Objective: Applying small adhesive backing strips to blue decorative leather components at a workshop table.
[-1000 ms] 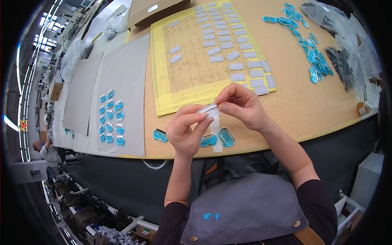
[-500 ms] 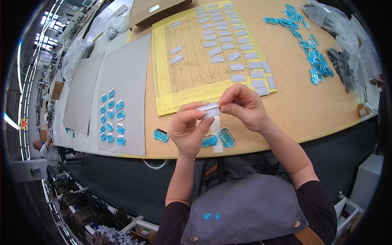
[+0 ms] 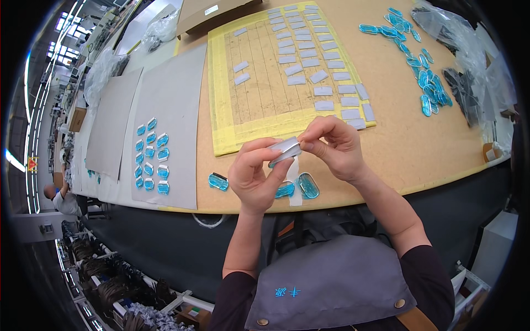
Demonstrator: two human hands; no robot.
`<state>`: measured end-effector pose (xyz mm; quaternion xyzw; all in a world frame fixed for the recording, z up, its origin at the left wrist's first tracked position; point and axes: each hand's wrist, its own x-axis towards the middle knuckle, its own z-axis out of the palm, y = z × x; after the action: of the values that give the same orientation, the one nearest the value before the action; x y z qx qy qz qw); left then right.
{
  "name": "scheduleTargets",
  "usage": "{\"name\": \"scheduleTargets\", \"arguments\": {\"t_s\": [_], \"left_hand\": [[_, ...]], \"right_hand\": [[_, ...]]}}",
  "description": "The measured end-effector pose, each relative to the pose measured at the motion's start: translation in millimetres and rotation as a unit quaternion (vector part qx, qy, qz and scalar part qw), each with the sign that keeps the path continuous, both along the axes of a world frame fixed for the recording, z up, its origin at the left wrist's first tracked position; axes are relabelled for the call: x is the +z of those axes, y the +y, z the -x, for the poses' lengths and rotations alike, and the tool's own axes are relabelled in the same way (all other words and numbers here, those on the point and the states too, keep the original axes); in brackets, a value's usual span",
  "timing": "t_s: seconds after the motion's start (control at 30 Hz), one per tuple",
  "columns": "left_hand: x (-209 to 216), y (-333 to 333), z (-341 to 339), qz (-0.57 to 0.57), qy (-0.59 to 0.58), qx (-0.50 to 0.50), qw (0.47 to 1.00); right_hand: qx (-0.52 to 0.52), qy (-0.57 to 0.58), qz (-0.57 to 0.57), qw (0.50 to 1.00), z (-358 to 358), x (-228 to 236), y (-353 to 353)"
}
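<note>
Between my two hands is a light grey rectangular strip (image 3: 286,145), folded lengthwise, with a bit of blue showing under its left end. My left hand (image 3: 253,175) pinches it between thumb and fingers. At the strip's right end, my right hand (image 3: 338,150) has its thumb and index finger pressed together on the edge. Below the hands, a blue oval piece with a clear rim (image 3: 308,186) lies by a whitish tape strip (image 3: 296,199); a second blue piece (image 3: 285,190) is partly hidden by my left hand. Another blue piece (image 3: 218,181) with a dark edge lies left of them.
A yellow-edged board (image 3: 221,140) carries several grey strips in rows. On a grey sheet (image 3: 182,127) at left sit several blue pieces in columns. A loose pile of blue pieces (image 3: 433,88) lies far right, beside clear plastic bags (image 3: 475,66). Another person (image 3: 66,201) is at far left.
The grey strip has tilted, its right end now higher and more of its face showing. A bit of blue now shows beneath it. Both hands keep their pinch.
</note>
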<state>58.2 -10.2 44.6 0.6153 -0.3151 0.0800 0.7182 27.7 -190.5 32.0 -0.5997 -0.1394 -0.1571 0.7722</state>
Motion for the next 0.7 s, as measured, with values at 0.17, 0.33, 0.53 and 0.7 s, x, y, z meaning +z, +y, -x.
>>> {"name": "scheduleTargets", "arguments": {"t_s": [0.17, 0.33, 0.53, 0.7], "left_hand": [[-2.3, -3.2, 2.9, 0.004, 0.016, 0.028, 0.999], [-2.3, -6.8, 4.9, 0.029, 0.045, 0.028, 0.998], [-2.7, -7.0, 5.0, 0.023, 0.028, 0.022, 0.999], [-1.0, -5.1, -0.8, -0.081, -0.128, 0.083, 0.985]], "right_hand": [[-0.024, 0.001, -0.017, 1.0, 1.1, -0.9, 2.2], [-0.031, -0.019, -0.006, 0.999, 0.0, -0.9, 4.8], [-0.039, -0.035, 0.029, 0.998, -0.2, -1.4, 0.9], [-0.05, -0.021, 0.044, 0.998, 0.6, 1.4, 0.7]]}}
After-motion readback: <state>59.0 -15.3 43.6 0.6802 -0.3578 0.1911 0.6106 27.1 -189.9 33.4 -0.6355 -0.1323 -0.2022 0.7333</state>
